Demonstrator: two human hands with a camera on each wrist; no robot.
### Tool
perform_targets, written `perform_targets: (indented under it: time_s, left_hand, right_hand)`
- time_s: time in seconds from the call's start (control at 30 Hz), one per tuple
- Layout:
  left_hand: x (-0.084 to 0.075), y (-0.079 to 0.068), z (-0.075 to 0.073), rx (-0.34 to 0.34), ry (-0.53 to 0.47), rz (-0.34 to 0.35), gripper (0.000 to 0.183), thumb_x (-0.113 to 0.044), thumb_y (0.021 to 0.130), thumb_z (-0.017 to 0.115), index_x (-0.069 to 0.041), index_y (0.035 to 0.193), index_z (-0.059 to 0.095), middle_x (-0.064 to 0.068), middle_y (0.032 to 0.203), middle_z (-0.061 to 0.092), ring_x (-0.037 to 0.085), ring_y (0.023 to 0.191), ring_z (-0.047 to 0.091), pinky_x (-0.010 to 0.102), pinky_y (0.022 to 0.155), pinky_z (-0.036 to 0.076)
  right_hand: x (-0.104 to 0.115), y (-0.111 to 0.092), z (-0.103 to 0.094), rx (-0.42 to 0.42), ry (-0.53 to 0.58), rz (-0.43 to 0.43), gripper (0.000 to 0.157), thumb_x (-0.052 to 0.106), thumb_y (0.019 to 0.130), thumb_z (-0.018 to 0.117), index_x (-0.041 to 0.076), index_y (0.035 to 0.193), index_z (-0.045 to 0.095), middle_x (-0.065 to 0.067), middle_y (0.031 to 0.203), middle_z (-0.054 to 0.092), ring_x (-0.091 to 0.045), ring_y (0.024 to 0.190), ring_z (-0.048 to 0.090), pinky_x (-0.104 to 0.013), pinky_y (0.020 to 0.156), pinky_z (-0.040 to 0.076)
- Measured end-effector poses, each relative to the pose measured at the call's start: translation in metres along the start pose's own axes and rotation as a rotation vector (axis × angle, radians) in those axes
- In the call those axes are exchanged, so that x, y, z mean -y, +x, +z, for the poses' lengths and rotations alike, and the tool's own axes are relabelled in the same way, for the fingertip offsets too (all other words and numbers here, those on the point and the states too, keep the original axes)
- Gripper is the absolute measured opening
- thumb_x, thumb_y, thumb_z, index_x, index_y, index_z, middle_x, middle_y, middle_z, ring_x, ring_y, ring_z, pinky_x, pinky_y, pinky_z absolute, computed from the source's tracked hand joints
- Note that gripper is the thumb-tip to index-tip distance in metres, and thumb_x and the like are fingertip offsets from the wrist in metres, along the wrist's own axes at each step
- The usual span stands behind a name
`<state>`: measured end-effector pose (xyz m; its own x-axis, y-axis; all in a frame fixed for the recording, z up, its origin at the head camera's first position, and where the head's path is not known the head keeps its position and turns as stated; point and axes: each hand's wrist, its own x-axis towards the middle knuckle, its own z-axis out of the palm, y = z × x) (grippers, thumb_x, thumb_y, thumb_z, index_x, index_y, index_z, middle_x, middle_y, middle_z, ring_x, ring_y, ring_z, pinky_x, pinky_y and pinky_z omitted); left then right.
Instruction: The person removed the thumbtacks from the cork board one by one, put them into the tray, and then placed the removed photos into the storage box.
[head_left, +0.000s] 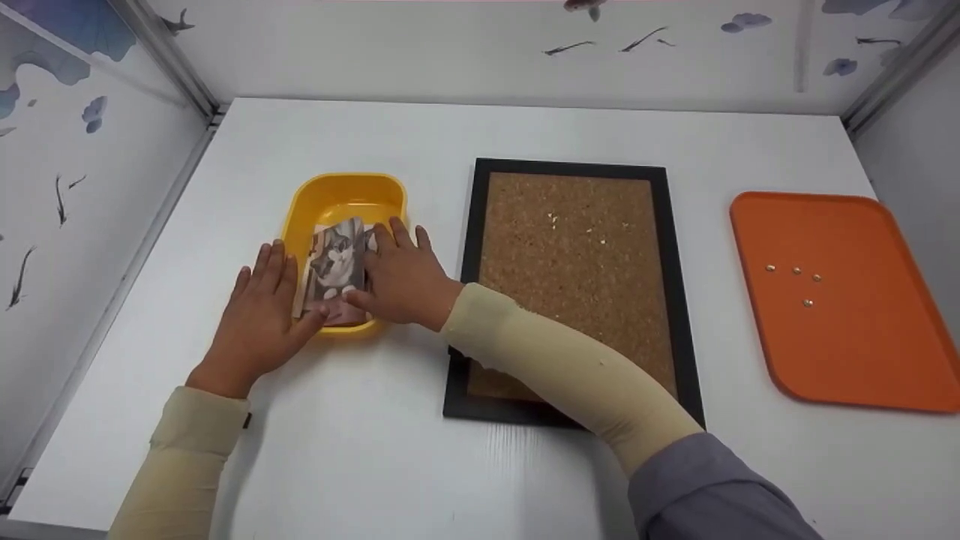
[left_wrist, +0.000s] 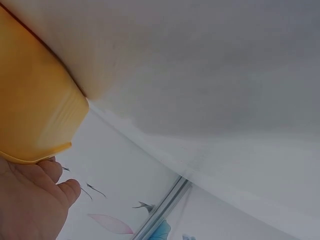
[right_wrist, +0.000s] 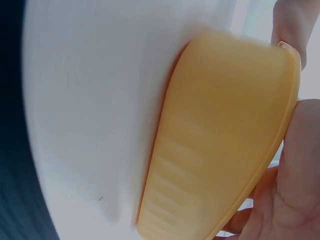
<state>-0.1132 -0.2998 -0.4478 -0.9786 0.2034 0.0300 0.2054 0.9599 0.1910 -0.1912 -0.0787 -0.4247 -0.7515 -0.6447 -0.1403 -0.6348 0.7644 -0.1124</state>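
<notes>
A yellow plastic tub point(head_left: 346, 193) stands at the left of the table. Several photo prints lie in it; the top photo point(head_left: 337, 259) shows a grey and white cat. Along the tub's left rim rests my left hand point(head_left: 259, 315), fingers straight and thumb over the front corner. My right hand point(head_left: 409, 281) lies across the right rim, its fingers extended and its thumb near the cat photo's lower edge. The right wrist view shows the tub's outer wall point(right_wrist: 215, 135) below my palm point(right_wrist: 300, 175). Photos under the right fingers are partly hidden.
A black-framed cork board point(head_left: 570, 285) lies mid-table under my right forearm, with several small gold bits point(head_left: 553, 220) on it. At the right, an orange tray point(head_left: 862, 345) holds several small gold tacks point(head_left: 808, 303). Printed panels point(head_left: 412, 52) enclose the table's back and sides.
</notes>
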Motion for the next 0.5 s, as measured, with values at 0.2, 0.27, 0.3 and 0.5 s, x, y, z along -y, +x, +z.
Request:
perform_targets:
  time_s: [0.2, 0.27, 0.3, 0.5]
  left_hand:
    - [0.002, 0.001, -0.001, -0.002, 0.008, -0.003, 0.089, -0.060, 0.100, 0.036, 0.009, 0.153, 0.016, 0.024, 0.163, 0.002, 0.035, 0.151, -0.004, 0.057, 0.118, 0.003]
    - [0.002, 0.001, 0.000, -0.003, 0.002, -0.005, 0.089, -0.059, 0.100, 0.037, 0.009, 0.153, 0.016, 0.023, 0.163, 0.002, 0.034, 0.151, -0.004, 0.056, 0.119, 0.002]
    - [0.002, 0.001, 0.001, -0.002, -0.001, -0.006, 0.089, -0.059, 0.100, 0.038, 0.009, 0.153, 0.017, 0.023, 0.163, 0.002, 0.034, 0.151, -0.005, 0.056, 0.119, 0.002]
    - [0.003, 0.000, 0.002, 0.017, -0.003, -0.011, 0.090, -0.060, 0.100, 0.038, 0.009, 0.154, 0.016, 0.023, 0.163, 0.002, 0.034, 0.151, -0.005, 0.055, 0.119, 0.002]
  right_hand:
    - [-0.002, -0.001, -0.002, -0.025, -0.004, -0.015, 0.077, 0.068, 0.096, 0.040, 0.012, 0.148, 0.047, -0.016, 0.162, 0.022, -0.037, 0.150, 0.012, -0.055, 0.116, 0.023]
    - [-0.005, -0.004, -0.003, -0.024, 0.020, -0.035, 0.075, 0.067, 0.096, 0.041, 0.012, 0.148, 0.047, -0.015, 0.162, 0.021, -0.036, 0.150, 0.012, -0.055, 0.116, 0.024]
    - [-0.008, -0.006, -0.004, -0.026, 0.040, -0.049, 0.074, 0.066, 0.097, 0.042, 0.013, 0.147, 0.047, -0.015, 0.162, 0.021, -0.035, 0.150, 0.013, -0.055, 0.116, 0.024]
    - [-0.040, -0.029, -0.016, -0.019, 0.190, -0.120, 0.068, 0.061, 0.098, 0.045, 0.019, 0.151, 0.042, -0.009, 0.165, 0.013, -0.026, 0.152, 0.006, -0.047, 0.119, 0.018]
